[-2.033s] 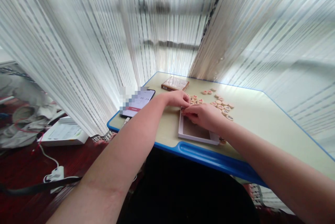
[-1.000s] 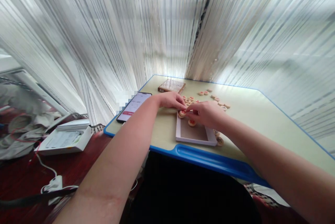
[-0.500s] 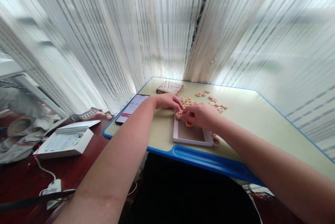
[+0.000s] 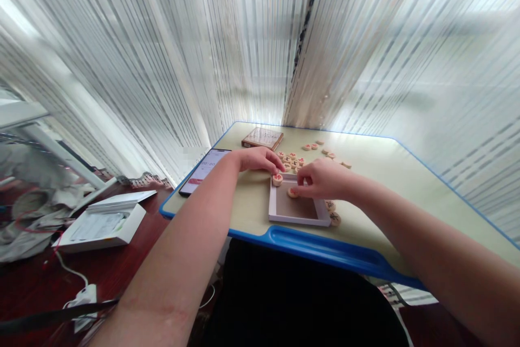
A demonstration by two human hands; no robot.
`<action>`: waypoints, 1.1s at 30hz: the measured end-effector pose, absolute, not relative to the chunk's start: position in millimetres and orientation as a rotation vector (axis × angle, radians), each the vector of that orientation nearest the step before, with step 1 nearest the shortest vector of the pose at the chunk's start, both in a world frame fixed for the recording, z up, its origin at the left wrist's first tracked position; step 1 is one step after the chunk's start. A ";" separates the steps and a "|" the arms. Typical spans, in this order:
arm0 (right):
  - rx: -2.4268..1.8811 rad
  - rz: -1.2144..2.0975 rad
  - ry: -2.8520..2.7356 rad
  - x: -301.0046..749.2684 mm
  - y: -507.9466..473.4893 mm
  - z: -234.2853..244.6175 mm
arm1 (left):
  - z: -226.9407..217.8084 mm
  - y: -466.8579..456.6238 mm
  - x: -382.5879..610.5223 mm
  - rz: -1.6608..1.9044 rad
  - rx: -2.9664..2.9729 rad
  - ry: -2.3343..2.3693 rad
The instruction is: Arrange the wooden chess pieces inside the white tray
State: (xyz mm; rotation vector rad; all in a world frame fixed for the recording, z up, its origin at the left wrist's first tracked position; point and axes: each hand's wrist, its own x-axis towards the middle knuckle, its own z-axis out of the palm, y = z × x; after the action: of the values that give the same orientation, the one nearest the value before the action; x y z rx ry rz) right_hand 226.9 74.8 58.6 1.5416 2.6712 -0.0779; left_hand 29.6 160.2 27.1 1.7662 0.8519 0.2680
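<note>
A shallow white box tray [image 4: 298,219] lies near the front edge of a cream desk with a blue rim [image 4: 320,249]. Round wooden chess pieces [image 4: 314,148] with red or black characters are scattered behind it. My left hand [image 4: 260,159] rests at the tray's far left corner, fingertips on a red-marked piece [image 4: 277,179]. My right hand [image 4: 325,179] hovers over the tray's far side, fingers pinched near another piece [image 4: 292,192] lying inside the tray. Two more pieces [image 4: 333,213] sit just right of the tray.
A wooden box lid [image 4: 262,138] lies at the back of the desk, a phone [image 4: 205,171] with a lit screen at its left edge. Striped sheer curtains surround the desk. On the dark floor to the left are an open white box [image 4: 101,222], cables and a charger [image 4: 83,299].
Both hands stayed at the tray's far edge, handling pieces. My right hand drew slightly right, uncovering a piece inside the tray. The camera view shifted a little.
</note>
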 end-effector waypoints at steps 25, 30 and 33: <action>1.450 -0.137 2.627 223.8 65.6 63.4 | 31.5 155.3 33.2 0.317 1.806 0.909; 1.346 -0.223 2.706 222.9 63.5 62.5 | 30.6 156.2 33.5 0.310 1.803 0.909; 1.365 -0.199 2.691 222.3 63.2 62.7 | 28.6 157.2 33.6 0.309 1.788 0.901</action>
State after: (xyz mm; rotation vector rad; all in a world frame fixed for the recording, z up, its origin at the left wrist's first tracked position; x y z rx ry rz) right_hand 222.3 63.2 62.7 1.3650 2.6907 -0.1991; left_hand 33.6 157.2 28.6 1.7877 0.9008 0.3090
